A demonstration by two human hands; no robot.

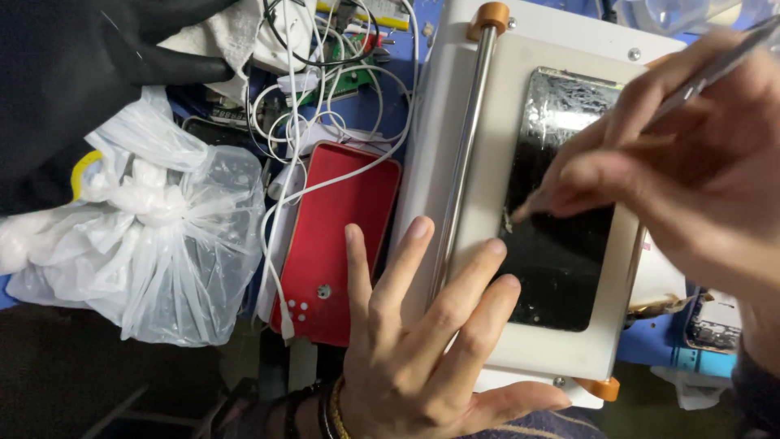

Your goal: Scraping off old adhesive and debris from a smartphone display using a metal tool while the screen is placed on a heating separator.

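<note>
On the cluttered bench (650,345), the left hand (422,341) lies flat with fingers spread on the white machine (479,244), while the right hand (682,171) pinches metal tweezers (707,77) over the cracked phone (561,203) at the right.

Our left hand (422,341) comes up from the bottom centre of the frame, back toward us, palm down and flat. Its fingers (467,284) are spread and straight, pointing toward the upper right, and the thumb runs out low to the right. Dark bands circle the wrist. Our right hand (674,171) enters from the right edge, reaching toward the middle of the frame. Its thumb and fingers are pinched together in a pen-like grip, tips angled down and left.
</note>
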